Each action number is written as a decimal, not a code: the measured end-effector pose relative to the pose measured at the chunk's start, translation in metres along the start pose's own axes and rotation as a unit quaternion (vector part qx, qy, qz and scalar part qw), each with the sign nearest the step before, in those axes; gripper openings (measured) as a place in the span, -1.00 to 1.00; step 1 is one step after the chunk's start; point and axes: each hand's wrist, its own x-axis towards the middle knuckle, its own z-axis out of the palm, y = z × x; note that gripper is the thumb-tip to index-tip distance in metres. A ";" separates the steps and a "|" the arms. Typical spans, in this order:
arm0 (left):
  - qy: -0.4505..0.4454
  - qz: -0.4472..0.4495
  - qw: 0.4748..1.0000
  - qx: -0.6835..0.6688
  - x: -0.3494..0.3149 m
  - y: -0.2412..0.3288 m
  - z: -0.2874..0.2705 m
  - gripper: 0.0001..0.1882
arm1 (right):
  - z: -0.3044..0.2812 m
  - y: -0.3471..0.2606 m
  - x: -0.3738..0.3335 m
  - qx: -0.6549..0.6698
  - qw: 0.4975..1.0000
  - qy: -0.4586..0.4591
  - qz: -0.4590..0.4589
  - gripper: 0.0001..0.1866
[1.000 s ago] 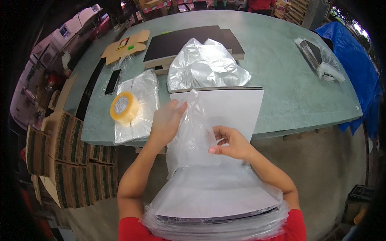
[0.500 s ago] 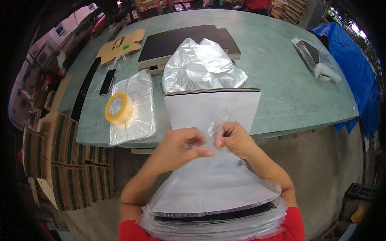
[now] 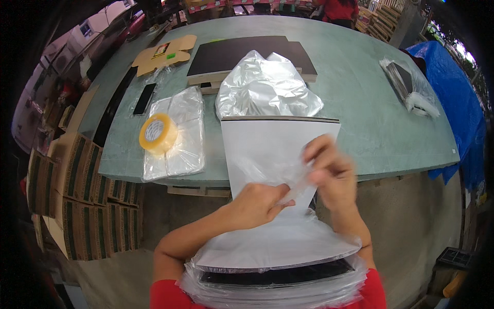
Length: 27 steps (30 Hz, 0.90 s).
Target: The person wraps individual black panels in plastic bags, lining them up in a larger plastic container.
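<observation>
A stack of white-faced sheets [image 3: 267, 141] with dark edges at its far end leans against the table's near edge, in front of me. Over its lower middle my left hand [image 3: 260, 206] is closed, thumb and fingers pinching clear plastic film [image 3: 297, 189]. The film stretches up to my right hand [image 3: 333, 172], which is raised to the right and smeared by motion; its thumb and fingers seem to pinch the other end. Against my body lies a pile of plastic-wrapped sheets [image 3: 283, 251], with a black layer showing in a gap.
On the green table [image 3: 391, 139] a crumpled clear plastic bag [image 3: 265, 87] lies before dark boards [image 3: 236, 54]. To the left are a tape roll [image 3: 158, 135] on packed plastic bags [image 3: 188, 149], a phone [image 3: 144, 99] and flattened cardboard [image 3: 164, 54]. Cartons [image 3: 98, 226] stand at the left; a wrapped bundle [image 3: 406, 85] lies at the right.
My right hand has moved up and to the right, drawing the film out. My left hand has shifted right and now pinches the film; before, its fingers were apart.
</observation>
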 end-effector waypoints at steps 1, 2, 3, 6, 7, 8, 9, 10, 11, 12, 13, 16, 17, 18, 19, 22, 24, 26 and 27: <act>0.073 -0.012 0.995 -0.062 -0.001 0.002 -0.003 -0.88 | 0.002 -0.011 0.009 -0.052 0.999 -0.005 0.011 -0.68; 0.146 -0.023 0.981 -0.124 -0.003 0.007 -0.009 -0.87 | 0.006 -0.023 0.019 -0.104 0.994 -0.009 0.023 -0.64; 0.207 -0.030 0.959 -0.190 -0.004 0.012 -0.011 -0.87 | 0.009 -0.023 0.016 -0.154 0.985 -0.037 0.066 -0.66; 0.214 -0.016 0.959 -0.185 -0.004 -0.004 -0.007 -0.86 | -0.002 0.005 0.001 0.027 0.967 0.051 0.249 -0.59; 0.219 -0.067 0.937 -0.264 -0.004 -0.015 -0.002 -0.85 | -0.006 0.012 -0.001 0.146 0.933 0.102 0.313 -0.52; 0.222 -0.117 0.906 -0.341 -0.003 -0.028 0.005 -0.83 | -0.005 0.011 -0.002 0.110 0.924 0.011 0.366 -0.58; 0.221 -0.168 0.866 -0.415 -0.004 -0.034 0.008 -0.82 | -0.003 0.008 -0.006 0.075 0.903 -0.078 0.415 -0.63; 0.211 -0.153 0.813 -0.521 -0.004 -0.028 -0.005 -0.81 | 0.000 0.008 -0.012 0.059 0.888 -0.175 0.421 -0.65; 0.198 -0.137 0.748 -0.619 -0.004 -0.018 -0.026 -0.80 | 0.003 0.008 -0.017 0.042 0.868 -0.272 0.412 -0.66; 0.190 -0.119 0.670 -0.708 -0.008 -0.013 -0.039 -0.79 | 0.017 0.007 -0.019 0.042 0.849 -0.389 0.356 -0.65; 0.169 -0.112 0.755 -0.624 -0.012 -0.015 -0.037 -0.79 | 0.025 0.004 -0.019 0.042 0.815 -0.498 0.293 -0.63; 0.070 -0.097 0.907 -0.405 -0.022 -0.028 -0.031 -0.76 | -0.010 -0.007 -0.005 0.174 0.908 -0.225 0.306 -0.70; 0.020 -0.102 0.920 -0.377 -0.023 -0.038 -0.033 -0.75 | -0.017 -0.008 -0.001 0.176 0.913 -0.200 0.310 -0.70; -0.034 -0.108 0.930 -0.350 -0.025 -0.044 -0.035 -0.74 | -0.016 -0.010 0.001 0.082 0.900 -0.271 0.331 -0.68; -0.011 -0.053 0.877 -0.478 -0.030 -0.047 -0.039 -0.72 | -0.015 -0.012 0.004 -0.014 0.874 -0.339 0.348 -0.66; -0.055 0.044 0.824 -0.562 -0.040 -0.038 -0.049 -0.71 | -0.007 -0.014 0.008 -0.286 0.721 -0.512 0.369 -0.58; -0.243 0.034 0.943 -0.226 -0.025 -0.003 -0.058 -0.74 | -0.033 -0.001 -0.015 -0.457 0.661 -0.510 0.306 -0.54; -0.244 -0.028 0.962 0.119 -0.034 -0.008 -0.034 -0.74 | -0.054 0.001 -0.024 -0.582 0.550 -0.565 0.197 -0.56; -0.256 -0.045 0.945 0.199 -0.038 -0.028 -0.024 -0.75 | -0.049 -0.002 -0.024 -0.600 0.517 -0.583 0.180 -0.58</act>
